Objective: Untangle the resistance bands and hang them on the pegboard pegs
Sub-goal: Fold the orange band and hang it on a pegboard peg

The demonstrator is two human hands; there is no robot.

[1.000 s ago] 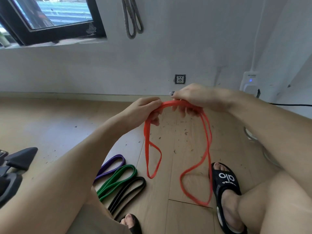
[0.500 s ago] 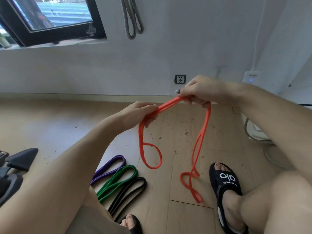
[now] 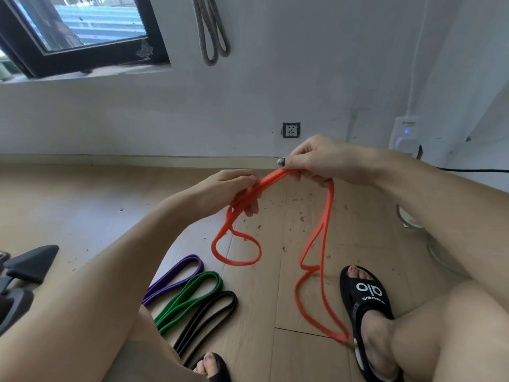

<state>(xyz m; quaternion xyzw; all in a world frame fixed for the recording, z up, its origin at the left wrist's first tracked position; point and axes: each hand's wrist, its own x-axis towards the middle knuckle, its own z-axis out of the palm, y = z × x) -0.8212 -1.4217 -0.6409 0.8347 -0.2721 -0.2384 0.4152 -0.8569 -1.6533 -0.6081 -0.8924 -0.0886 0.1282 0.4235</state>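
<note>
We pinch the orange band (image 3: 316, 241) in both curled fists, left hand (image 3: 234, 188) and right hand (image 3: 322, 161) close together, so its twisted loops dangle free for untangling

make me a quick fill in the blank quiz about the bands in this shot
1. Both hands hold the ____ band.
2. On the floor, the green band lies between the purple band and the ____ one.
3. A ____ band hangs on the wall.

Missing words: orange; black; grey
</note>
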